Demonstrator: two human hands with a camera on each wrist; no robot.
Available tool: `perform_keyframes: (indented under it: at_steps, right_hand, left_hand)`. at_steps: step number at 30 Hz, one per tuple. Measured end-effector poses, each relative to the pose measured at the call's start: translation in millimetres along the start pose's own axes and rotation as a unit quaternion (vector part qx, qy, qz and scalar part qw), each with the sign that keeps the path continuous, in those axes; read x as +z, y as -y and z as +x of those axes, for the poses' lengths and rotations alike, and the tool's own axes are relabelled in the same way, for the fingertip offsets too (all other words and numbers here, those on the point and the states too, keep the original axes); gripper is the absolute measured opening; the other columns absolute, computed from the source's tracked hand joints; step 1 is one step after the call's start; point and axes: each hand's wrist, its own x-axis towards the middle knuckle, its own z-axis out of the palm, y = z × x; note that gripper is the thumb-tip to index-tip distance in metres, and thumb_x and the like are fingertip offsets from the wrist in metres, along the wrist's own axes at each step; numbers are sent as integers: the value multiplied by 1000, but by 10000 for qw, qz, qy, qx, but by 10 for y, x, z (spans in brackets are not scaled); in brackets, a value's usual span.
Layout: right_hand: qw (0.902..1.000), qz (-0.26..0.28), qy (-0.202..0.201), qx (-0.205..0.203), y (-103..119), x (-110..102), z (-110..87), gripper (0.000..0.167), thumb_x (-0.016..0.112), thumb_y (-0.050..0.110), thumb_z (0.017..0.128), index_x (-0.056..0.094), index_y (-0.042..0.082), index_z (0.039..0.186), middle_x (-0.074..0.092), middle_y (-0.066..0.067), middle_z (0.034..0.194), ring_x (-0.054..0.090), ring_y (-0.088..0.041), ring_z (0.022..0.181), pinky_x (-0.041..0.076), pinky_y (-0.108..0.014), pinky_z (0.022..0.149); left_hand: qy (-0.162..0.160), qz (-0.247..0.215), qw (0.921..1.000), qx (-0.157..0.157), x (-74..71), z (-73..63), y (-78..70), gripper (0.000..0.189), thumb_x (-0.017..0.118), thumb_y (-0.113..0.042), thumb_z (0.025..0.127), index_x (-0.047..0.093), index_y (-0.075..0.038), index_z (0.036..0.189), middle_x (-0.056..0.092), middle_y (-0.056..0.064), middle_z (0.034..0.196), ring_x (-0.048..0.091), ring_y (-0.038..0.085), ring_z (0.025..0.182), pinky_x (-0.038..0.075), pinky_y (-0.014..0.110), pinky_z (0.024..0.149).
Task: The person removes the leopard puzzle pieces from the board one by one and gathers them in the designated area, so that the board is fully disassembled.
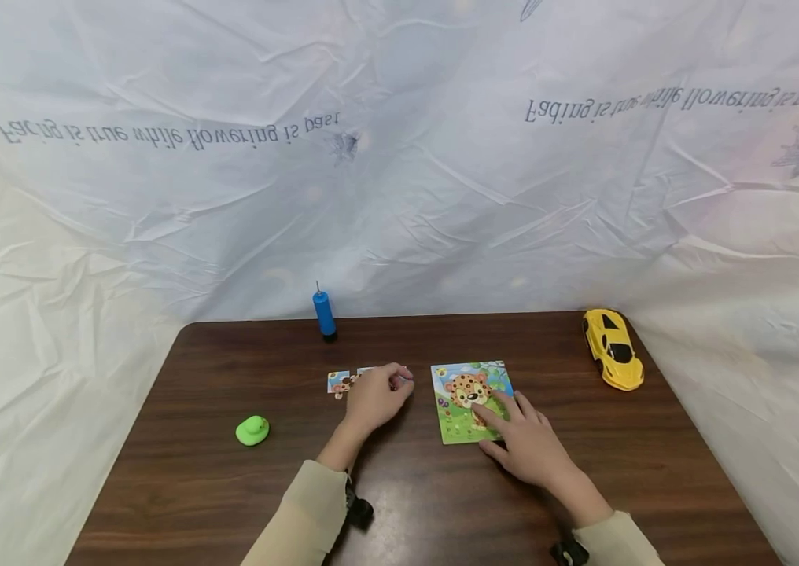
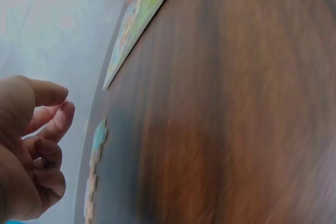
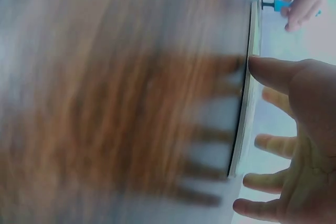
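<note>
A square jigsaw puzzle [image 1: 454, 424] with a cartoon leopard on green lies on the brown table. My right hand [image 1: 528, 446] spreads its fingers over the puzzle's right side; in the right wrist view the thumb meets the near edge of the puzzle [image 3: 242, 124]. Left of it, several loose puzzle pieces [image 1: 338, 383] lie in a row, partly hidden by my left hand [image 1: 377, 397]. That hand hovers above them, fingers loosely bent. Nothing shows between its thumb and fingers in the left wrist view, where the pieces [image 2: 98, 145] lie beside it.
A blue cylinder with a thin needle tip [image 1: 324, 314] stands near the table's back edge. The green toy duck [image 1: 253, 431] sits at the left, and a yellow toy car [image 1: 614, 350] at the back right corner. White printed cloth [image 1: 399, 196] hangs behind the table [image 1: 414, 519].
</note>
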Motion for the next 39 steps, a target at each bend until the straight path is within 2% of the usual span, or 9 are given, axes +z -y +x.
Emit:
perform_keyframes:
  at_steps: [9, 12, 15, 17, 20, 25, 29, 34, 39]
  right_hand:
    - [9989, -58, 360, -284, 194, 16, -36, 54, 68, 44, 100, 56, 32, 152, 39, -15, 161, 30, -53, 147, 35, -76, 101]
    - [9988, -58, 405, -265, 208, 31, -40, 52, 67, 42, 101, 57, 33, 151, 39, -15, 161, 29, -53, 147, 34, -77, 101]
    - [9990, -76, 338, -278, 213, 46, -42, 49, 66, 39, 103, 57, 33, 151, 39, -15, 161, 31, -53, 146, 34, -79, 100]
    - [9991, -126, 276, -295, 211, 64, -41, 48, 65, 37, 104, 57, 34, 150, 40, -14, 160, 32, -53, 146, 35, -79, 99]
    - [9991, -214, 154, -346, 207, 91, -34, 46, 65, 34, 104, 58, 35, 149, 42, -13, 159, 34, -52, 144, 37, -79, 98]
    - [9981, -345, -130, -485, 194, 120, -22, 45, 67, 27, 103, 61, 35, 146, 47, -13, 154, 40, -52, 140, 42, -76, 93]
    - [9973, -397, -304, -543, 189, 120, -24, 43, 68, 22, 102, 64, 35, 144, 50, -15, 151, 44, -53, 137, 45, -75, 89]
    - [9972, -441, -305, -514, 194, 116, -18, 42, 67, 21, 103, 65, 35, 143, 51, -15, 150, 45, -53, 136, 45, -74, 88]
    - [9972, -473, -274, -502, 202, 116, -8, 42, 66, 21, 104, 65, 35, 143, 51, -15, 150, 44, -53, 136, 45, -75, 88]
  left_hand:
    - [750, 91, 9971, 70, 273, -36, -142, 18, 70, -30, 101, 76, -22, 117, 61, -14, 85, 53, 6, 67, 45, 33, 63]
    - [944, 65, 9954, 130, 362, -5, -175, 20, 72, -30, 100, 76, -22, 118, 60, -17, 81, 52, 4, 63, 43, 30, 58]
    - [1058, 22, 9941, 223, 422, 19, -214, 21, 71, -28, 99, 77, -22, 118, 57, -17, 72, 46, 4, 53, 36, 26, 49]
    - [1110, 3, 9935, 256, 452, 26, -234, 23, 70, -26, 99, 77, -21, 120, 54, -14, 65, 38, 6, 47, 29, 25, 46]
    - [1128, 48, 9933, 230, 482, 31, -256, 25, 69, -24, 99, 76, -20, 122, 52, -12, 60, 35, 7, 45, 26, 25, 46]
    - [1135, 229, 9932, 103, 505, 37, -283, 27, 71, -25, 97, 75, -20, 123, 55, -13, 67, 47, 7, 51, 36, 26, 48]
    - [1188, 270, 9925, -27, 510, 47, -315, 25, 73, -26, 97, 74, -19, 121, 56, -12, 70, 50, 8, 54, 39, 28, 52]
    - [1149, 253, 9930, -126, 522, 53, -338, 22, 74, -25, 97, 75, -20, 118, 56, -13, 75, 51, 7, 58, 42, 30, 57]
    - [1053, 337, 9939, -20, 532, 46, -325, 19, 75, -24, 96, 75, -20, 115, 56, -14, 80, 50, 4, 62, 43, 29, 61]
